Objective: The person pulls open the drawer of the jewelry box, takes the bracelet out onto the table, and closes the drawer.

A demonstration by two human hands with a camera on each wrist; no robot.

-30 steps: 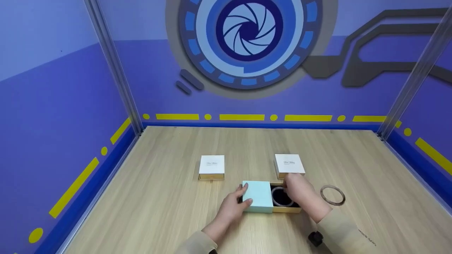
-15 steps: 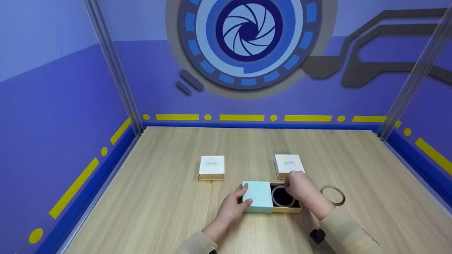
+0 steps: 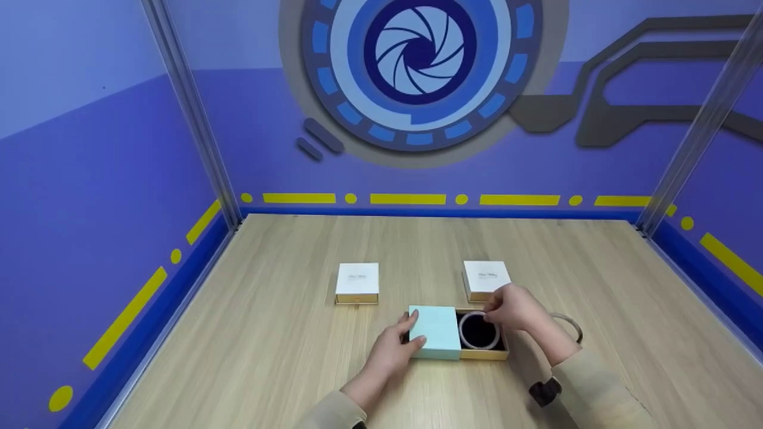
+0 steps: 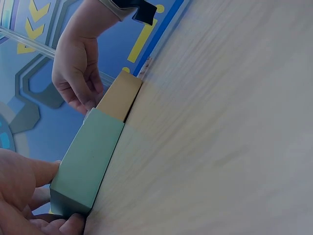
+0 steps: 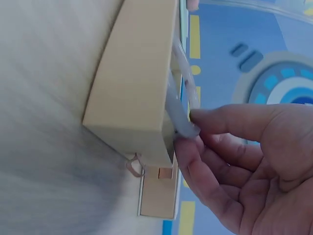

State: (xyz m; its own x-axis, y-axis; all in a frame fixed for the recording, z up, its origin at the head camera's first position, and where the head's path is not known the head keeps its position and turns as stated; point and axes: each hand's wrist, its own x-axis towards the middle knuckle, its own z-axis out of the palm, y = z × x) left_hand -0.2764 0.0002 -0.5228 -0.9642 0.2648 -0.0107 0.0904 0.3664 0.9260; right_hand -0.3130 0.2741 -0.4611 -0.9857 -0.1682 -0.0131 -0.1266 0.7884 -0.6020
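A mint-green box sleeve [image 3: 435, 329] lies on the table with its gold drawer [image 3: 484, 354] slid out to the right. My left hand [image 3: 388, 350] grips the sleeve's left end, thumb along the near side. Inside the drawer is a dark lining, with a pale, translucent bangle [image 3: 478, 348] over it. Thumb and fingers of my right hand [image 3: 517, 308] pinch this bangle's far right edge. In the right wrist view the pinched bangle [image 5: 182, 120] tilts out past the drawer's rim. A second bangle [image 3: 573, 325] lies on the table, partly hidden by my right wrist.
Two white boxes with gold sides stand behind the mint one: a left white box [image 3: 357, 280] and a right white box [image 3: 486, 277], its near corner overlapped by my right hand. Blue-purple panels [image 3: 417, 173] close off the table's back and sides.
My right hand has shifted slightly right and up, and the bangle's pinched edge has come up with it. My left hand and the sleeve have stayed put.
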